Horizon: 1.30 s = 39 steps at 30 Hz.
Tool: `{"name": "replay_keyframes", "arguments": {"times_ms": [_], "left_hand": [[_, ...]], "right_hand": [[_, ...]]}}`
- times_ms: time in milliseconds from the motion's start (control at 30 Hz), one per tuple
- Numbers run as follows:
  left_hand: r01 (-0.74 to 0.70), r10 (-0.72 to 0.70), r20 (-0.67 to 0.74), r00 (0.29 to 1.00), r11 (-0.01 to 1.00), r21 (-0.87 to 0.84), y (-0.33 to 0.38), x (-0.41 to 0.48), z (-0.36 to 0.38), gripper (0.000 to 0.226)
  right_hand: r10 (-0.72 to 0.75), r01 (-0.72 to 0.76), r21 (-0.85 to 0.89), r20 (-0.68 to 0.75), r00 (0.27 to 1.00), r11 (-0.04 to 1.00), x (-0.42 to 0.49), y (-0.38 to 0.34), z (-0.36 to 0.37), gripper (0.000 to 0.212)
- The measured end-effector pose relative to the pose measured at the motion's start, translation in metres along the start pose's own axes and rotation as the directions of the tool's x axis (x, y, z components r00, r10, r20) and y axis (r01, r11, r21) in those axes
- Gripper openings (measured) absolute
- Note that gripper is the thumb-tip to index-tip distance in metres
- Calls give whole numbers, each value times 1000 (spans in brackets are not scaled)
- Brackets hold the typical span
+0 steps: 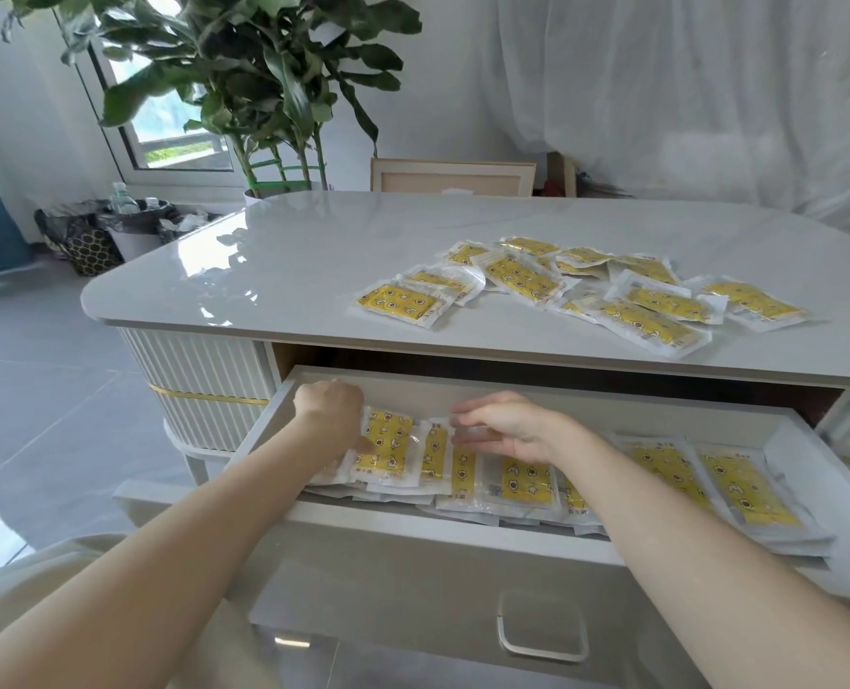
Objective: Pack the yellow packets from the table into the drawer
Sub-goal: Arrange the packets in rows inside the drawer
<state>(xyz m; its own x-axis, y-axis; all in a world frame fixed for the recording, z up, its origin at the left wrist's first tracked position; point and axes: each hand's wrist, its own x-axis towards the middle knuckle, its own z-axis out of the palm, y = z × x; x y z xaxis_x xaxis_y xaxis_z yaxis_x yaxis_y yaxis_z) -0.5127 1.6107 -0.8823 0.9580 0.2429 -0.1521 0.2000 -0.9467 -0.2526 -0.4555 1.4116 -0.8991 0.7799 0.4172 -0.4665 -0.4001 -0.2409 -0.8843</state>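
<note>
Several yellow packets [587, 290] in clear wrappers lie scattered on the right part of the glossy white table [289, 271]. Below the tabletop the white drawer [463, 385] is pulled out, with rows of yellow packets [726, 477] laid inside. My left hand [331, 415] is in the drawer's left end, its fingers closed on the left edge of a yellow packet [388, 447]. My right hand [505, 425] rests just right of it, fingers spread flat and touching the clear wrapper edge of the neighbouring packets [517, 482].
A clear handle [542, 634] sits on the drawer front. A large potted plant [264, 92] stands behind the table's left corner, with a bin and bags [114, 231] on the floor. A framed board [453, 177] leans behind the table. White curtains hang at the right.
</note>
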Motion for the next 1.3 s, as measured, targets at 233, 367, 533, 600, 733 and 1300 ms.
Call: {"name": "replay_keyframes", "arguments": {"times_ms": [233, 367, 533, 600, 733, 1300], "left_hand": [[-397, 423, 143, 895, 900, -177, 9, 9, 15, 86], [-367, 413, 216, 885, 903, -223, 10, 10, 19, 89], [-334, 378, 250, 891, 921, -203, 15, 8, 14, 87], [-332, 370, 237, 898, 924, -188, 16, 8, 10, 85], [-338, 355, 134, 925, 931, -136, 15, -4, -9, 74], [-364, 181, -508, 842, 886, -288, 1, -16, -73, 51]], "right_hand": [[-16, 9, -95, -72, 997, 995, 0, 2, -2, 31], [-10, 1, -111, -75, 997, 994, 0, 3, -2, 31], [-23, 10, -205, -60, 998, 979, -1, 3, -3, 27], [-38, 21, -265, -59, 998, 964, -5, 3, -2, 26], [-123, 73, -466, -77, 989, 882, -19, -1, 1, 30], [-642, 256, -804, -193, 742, 537, -72, -83, -12, 23]]}}
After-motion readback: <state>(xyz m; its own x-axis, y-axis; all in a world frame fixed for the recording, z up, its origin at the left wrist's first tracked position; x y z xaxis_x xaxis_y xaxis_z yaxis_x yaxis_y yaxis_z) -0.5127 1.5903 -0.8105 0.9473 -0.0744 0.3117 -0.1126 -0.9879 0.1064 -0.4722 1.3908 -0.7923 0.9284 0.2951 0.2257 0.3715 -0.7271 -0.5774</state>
